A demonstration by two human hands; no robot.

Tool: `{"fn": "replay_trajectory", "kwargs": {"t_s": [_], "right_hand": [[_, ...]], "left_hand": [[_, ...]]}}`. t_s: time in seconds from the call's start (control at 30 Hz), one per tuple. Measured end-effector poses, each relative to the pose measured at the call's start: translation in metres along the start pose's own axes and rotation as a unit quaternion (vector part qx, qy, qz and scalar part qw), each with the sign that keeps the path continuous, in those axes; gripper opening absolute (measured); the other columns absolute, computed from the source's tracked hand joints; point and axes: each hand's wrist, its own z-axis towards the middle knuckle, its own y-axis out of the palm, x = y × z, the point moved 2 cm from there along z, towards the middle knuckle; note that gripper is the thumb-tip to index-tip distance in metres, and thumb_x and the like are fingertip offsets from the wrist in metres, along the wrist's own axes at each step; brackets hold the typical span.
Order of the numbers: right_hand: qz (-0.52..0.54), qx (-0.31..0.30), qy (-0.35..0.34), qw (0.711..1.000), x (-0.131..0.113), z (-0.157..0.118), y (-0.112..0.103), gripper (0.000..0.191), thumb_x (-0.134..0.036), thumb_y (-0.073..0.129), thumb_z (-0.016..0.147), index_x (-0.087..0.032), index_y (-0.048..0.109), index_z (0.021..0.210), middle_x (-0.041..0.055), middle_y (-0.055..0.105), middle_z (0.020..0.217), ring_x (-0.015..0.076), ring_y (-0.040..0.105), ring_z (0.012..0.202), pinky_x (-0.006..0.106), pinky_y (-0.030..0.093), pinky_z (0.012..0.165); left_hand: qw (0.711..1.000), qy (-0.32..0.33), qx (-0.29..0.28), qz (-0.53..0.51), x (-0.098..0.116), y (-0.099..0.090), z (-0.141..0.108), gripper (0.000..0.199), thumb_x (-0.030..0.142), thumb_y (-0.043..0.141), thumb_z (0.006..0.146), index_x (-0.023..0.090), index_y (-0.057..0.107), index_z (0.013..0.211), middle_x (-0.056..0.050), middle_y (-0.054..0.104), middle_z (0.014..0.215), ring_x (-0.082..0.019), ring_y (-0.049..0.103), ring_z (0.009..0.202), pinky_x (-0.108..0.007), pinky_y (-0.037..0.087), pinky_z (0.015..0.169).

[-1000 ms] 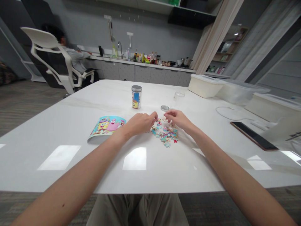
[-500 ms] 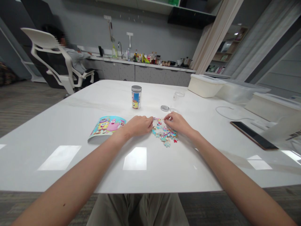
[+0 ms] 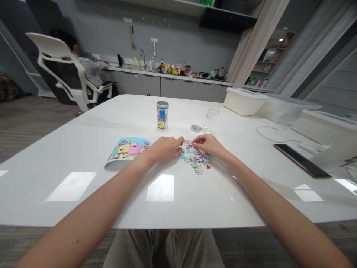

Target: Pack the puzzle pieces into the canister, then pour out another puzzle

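Observation:
A loose pile of small colourful puzzle pieces (image 3: 197,160) lies on the white table. My left hand (image 3: 166,148) rests at the pile's left edge, thumb and forefinger a little apart, with no piece visible between them. My right hand (image 3: 208,144) is at the pile's upper right, its fingertips pinched together over the pieces; what they hold, if anything, is too small to name. Left of the pile, partly behind my left forearm, lies a curved picture sheet (image 3: 126,149) with cartoon figures. A lidded jar (image 3: 162,115) with a cartoon label stands upright beyond my hands.
Behind my right hand are a metal lid (image 3: 196,128) and a clear open jar (image 3: 212,116). Storage boxes (image 3: 245,102), a white cable and a dark phone-like device (image 3: 301,160) lie to the right. A person sits in a white chair (image 3: 63,67) at the far left.
My left thumb and forefinger have parted slightly at the pile. My right hand has shifted slightly left, its fingers still together.

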Motion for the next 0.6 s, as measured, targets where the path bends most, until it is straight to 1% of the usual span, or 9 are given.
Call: {"fn": "replay_trajectory", "kwargs": {"t_s": [0.13, 0.3, 0.43, 0.6], "right_hand": [[0.005, 0.016, -0.015, 1.000, -0.001, 0.000, -0.001, 0.013, -0.022, 0.066, 0.070, -0.016, 0.072, 0.080, 0.0024, 0.070, 0.074, 0.0144, 0.059, 0.069, 0.026, 0.043, 0.065], [0.047, 0.027, -0.032, 0.998, -0.001, 0.001, -0.001, 0.007, -0.023, 0.067, 0.069, -0.017, 0.069, 0.074, 0.0025, 0.069, 0.072, 0.0152, 0.061, 0.069, 0.027, 0.046, 0.067], [0.100, 0.021, -0.041, 0.994, -0.007, 0.000, -0.001, 0.016, -0.027, 0.070, 0.068, -0.017, 0.068, 0.080, 0.0021, 0.069, 0.070, 0.0149, 0.062, 0.068, 0.027, 0.047, 0.066], [0.169, -0.028, -0.038, 0.984, -0.014, -0.002, 0.002, 0.026, -0.029, 0.071, 0.067, -0.016, 0.066, 0.089, 0.0025, 0.070, 0.072, 0.0145, 0.064, 0.068, 0.026, 0.046, 0.065]], "left_hand": [[1.000, 0.005, 0.002, 0.003, 0.000, 0.000, 0.000, 0.029, 0.031, 0.041, 0.092, 0.019, 0.053, 0.115, -0.009, 0.069, 0.085, -0.023, 0.067, 0.079, -0.030, 0.043, 0.066], [1.000, 0.011, 0.009, 0.003, 0.000, 0.000, 0.000, 0.029, 0.031, 0.041, 0.092, 0.019, 0.054, 0.115, -0.009, 0.070, 0.084, -0.024, 0.067, 0.077, -0.031, 0.042, 0.065], [1.000, 0.010, 0.015, -0.002, 0.000, 0.000, 0.000, 0.033, 0.032, 0.040, 0.093, 0.019, 0.052, 0.120, -0.010, 0.070, 0.086, -0.024, 0.067, 0.080, -0.031, 0.043, 0.067], [1.000, 0.012, 0.028, 0.000, 0.002, 0.000, 0.000, 0.038, 0.042, 0.039, 0.096, 0.018, 0.052, 0.122, -0.010, 0.070, 0.087, -0.025, 0.067, 0.081, -0.030, 0.043, 0.067]]}}
